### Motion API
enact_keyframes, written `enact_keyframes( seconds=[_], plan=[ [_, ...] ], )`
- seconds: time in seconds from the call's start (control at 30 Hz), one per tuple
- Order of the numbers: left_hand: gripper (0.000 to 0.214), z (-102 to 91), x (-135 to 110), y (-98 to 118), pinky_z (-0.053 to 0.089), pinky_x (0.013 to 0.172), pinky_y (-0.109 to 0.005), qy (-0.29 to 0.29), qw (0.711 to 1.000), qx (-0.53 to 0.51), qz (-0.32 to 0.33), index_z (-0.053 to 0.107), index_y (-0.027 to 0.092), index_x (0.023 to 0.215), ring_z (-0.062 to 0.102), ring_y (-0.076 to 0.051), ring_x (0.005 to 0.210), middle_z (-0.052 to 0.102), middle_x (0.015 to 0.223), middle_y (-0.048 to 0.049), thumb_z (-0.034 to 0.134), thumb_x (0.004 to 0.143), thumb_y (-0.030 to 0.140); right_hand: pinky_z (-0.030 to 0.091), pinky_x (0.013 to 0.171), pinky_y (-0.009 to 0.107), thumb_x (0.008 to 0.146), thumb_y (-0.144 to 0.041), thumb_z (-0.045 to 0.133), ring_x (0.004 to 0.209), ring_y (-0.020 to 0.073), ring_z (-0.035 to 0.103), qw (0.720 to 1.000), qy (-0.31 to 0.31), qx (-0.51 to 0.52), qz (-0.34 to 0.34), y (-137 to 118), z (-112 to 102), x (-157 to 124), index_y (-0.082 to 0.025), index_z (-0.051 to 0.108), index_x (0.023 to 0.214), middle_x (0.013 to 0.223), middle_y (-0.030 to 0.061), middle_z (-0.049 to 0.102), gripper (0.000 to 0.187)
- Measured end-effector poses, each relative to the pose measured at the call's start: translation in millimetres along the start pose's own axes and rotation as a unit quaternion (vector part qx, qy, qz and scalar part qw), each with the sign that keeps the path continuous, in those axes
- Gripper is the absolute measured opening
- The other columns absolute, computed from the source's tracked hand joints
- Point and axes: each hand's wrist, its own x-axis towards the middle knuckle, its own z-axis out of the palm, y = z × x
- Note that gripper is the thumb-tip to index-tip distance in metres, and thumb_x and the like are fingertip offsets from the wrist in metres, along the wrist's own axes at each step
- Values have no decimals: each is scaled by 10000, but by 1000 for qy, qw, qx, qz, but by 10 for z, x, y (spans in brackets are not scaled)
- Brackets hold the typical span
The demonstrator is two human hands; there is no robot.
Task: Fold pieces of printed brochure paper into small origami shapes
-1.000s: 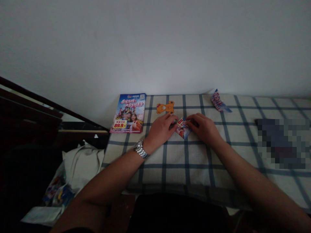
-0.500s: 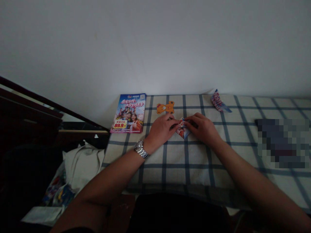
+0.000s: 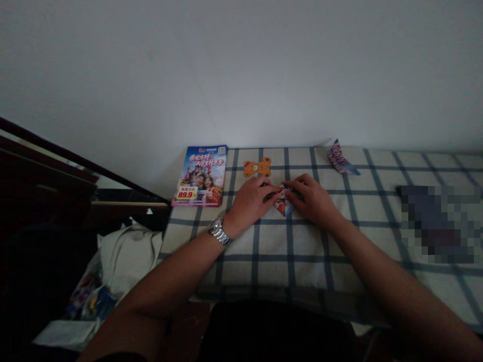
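Note:
Between my hands, a small folded piece of printed paper [image 3: 284, 205] lies on the checked cloth [image 3: 271, 256], one corner pointing toward me. My left hand [image 3: 253, 201] grips its left side with thumb and fingers. On the other side, my right hand [image 3: 313, 198] has its fingertips closed on the paper's right and upper edge. Parts of the paper are hidden under the fingers. A bear figure [image 3: 257, 167] lies just beyond my left hand. Farther back on the right stands another folded piece of printed paper [image 3: 338, 158], close to the wall.
A stack of printed flyers [image 3: 199, 176] lies at the cloth's left end. A dark object [image 3: 433, 221], blurred by pixelation, is on the right. The white wall [image 3: 241, 75] borders the back. A dark rail [image 3: 124, 186] and a pale bag [image 3: 130, 251] are at left, below the cloth's edge.
The right fingers have shifted slightly on the paper, now lying flatter over its upper right edge. My left hand has hardly moved.

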Motion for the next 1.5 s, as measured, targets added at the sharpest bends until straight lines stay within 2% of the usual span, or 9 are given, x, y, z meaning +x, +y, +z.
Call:
enact_keyframes(
  seconds=[0.37, 0.47, 0.67, 0.83, 1.0, 1.17, 1.27, 1.4, 1.5],
  plan=[
    [212, -1, -5, 23, 543, 969, -417, -4, 1000, 14, -4, 745, 213, 1201, 631, -242, 1083, 667, 1148, -76, 649, 1052, 329, 562, 982, 473, 993, -319, 646, 1096, 300, 669, 999, 11, 44, -11, 26, -5, 2, -218, 659, 1220, 1175, 128, 669, 249],
    [216, 6, -11, 22, 543, 961, -419, -5, 1000, 9, 0, 741, 216, 1205, 633, -241, 1076, 666, 1159, -78, 651, 1051, 338, 558, 936, 455, 978, -301, 657, 1045, 292, 673, 998, 16, 54, -7, 12, -10, -3, -229, 637, 1173, 1117, 112, 705, 209],
    [182, -10, -12, 29, 540, 989, -434, 4, 1000, -12, 3, 725, 210, 1160, 637, -247, 1099, 663, 1160, -80, 656, 1048, 336, 535, 756, 364, 936, -305, 708, 836, 226, 658, 994, 12, 99, 42, -8, -37, -36, -253, 612, 1161, 1026, 61, 740, 251],
    [102, -41, -15, 61, 550, 991, -409, 8, 994, -105, 3, 665, 198, 1125, 659, -225, 1097, 695, 1138, -71, 634, 1056, 268, 489, 649, 317, 954, -378, 715, 716, 176, 593, 979, 21, 195, 61, -42, -70, -70, -262, 610, 1160, 935, 16, 703, 258],
    [160, -53, -23, 103, 582, 946, -339, 26, 969, -238, -54, 649, 222, 1200, 715, -174, 1013, 744, 1103, -39, 654, 1045, 258, 476, 618, 307, 966, -469, 722, 699, 171, 575, 959, 43, 268, 75, -56, -59, -87, -263, 600, 1153, 844, -6, 630, 303],
    [108, -90, -6, 119, 588, 920, -326, 29, 963, -261, -65, 709, 220, 1119, 720, -173, 970, 767, 1060, -32, 673, 1019, 242, 519, 648, 313, 941, -506, 756, 757, 182, 628, 945, 37, 316, 80, -55, -43, -89, -265, 617, 1196, 916, 14, 675, 378],
    [95, -103, 0, 127, 588, 917, -323, 29, 958, -278, -68, 727, 216, 1088, 723, -172, 966, 776, 1055, -31, 688, 1003, 231, 556, 697, 335, 941, -510, 753, 797, 201, 678, 935, 21, 340, 102, -93, -61, -90, -255, 658, 1166, 940, 32, 728, 353],
    [83, -94, -5, 133, 588, 929, -314, 20, 952, -297, -68, 741, 222, 1071, 729, -163, 980, 782, 1053, -23, 698, 1000, 232, 542, 662, 324, 950, -501, 739, 743, 196, 682, 937, -2, 328, 117, -152, -91, -89, -233, 717, 1031, 848, 24, 742, 281],
    [126, -72, -12, 125, 597, 923, -313, 21, 945, -317, -80, 736, 223, 1111, 734, -167, 992, 780, 1085, -37, 713, 1004, 285, 512, 612, 307, 950, -508, 737, 686, 182, 653, 938, 12, 325, 119, -161, -97, -89, -226, 727, 981, 782, 13, 722, 284]
  ],
)
